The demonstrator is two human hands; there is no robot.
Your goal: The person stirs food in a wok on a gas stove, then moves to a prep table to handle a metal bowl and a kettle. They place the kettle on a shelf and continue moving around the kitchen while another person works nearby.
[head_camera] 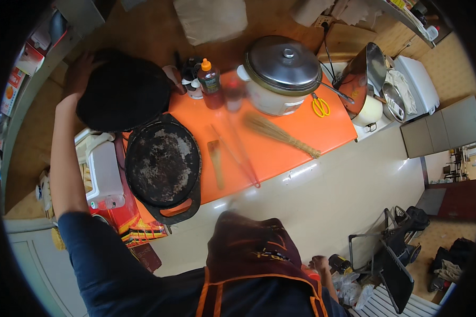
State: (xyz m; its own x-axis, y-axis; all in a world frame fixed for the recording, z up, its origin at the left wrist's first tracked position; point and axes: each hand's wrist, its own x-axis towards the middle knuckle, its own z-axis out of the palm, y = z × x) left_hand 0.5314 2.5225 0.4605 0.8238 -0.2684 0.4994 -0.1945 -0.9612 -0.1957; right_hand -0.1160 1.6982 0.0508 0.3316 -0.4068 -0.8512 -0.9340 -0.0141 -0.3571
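My left hand (81,73) is at the far edge of the raised black lid (125,93) of a round griddle; it is dark and blurred there, so its grip is unclear. Below the lid lies the griddle's worn black lower plate (160,164), with a handle at its near end. My right hand (319,263) hangs low beside my apron, next to something red; whether it holds that cannot be told. On the orange tabletop (269,158), right of the griddle, lie a wooden spatula (215,164), blurred red-handled tongs (244,162) and a straw whisk brush (281,134).
A large lidded cooker (279,79), a squeeze bottle (211,85) and yellow-handled scissors (320,106) stand or lie farther back. A white foam box (105,170) is left of the griddle. A tall metal pot (367,75) is at the right. A folding chair (392,253) stands behind on the right.
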